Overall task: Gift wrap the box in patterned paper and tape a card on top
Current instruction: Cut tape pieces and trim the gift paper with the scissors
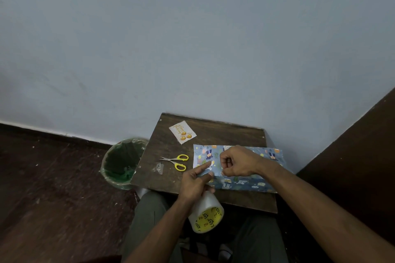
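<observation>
Patterned paper (245,181), flat beneath both hands (237,163)

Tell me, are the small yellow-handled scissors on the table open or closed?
Open. The small yellow-handled scissors lie flat on the dark wooden table, the two handle loops spread apart.

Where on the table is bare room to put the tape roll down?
Bare wood lies behind the wrapped box, right of the card, and in the near-left corner below the scissors. It is crowded at the box's left end, where both hands and the tape roll meet.
</observation>
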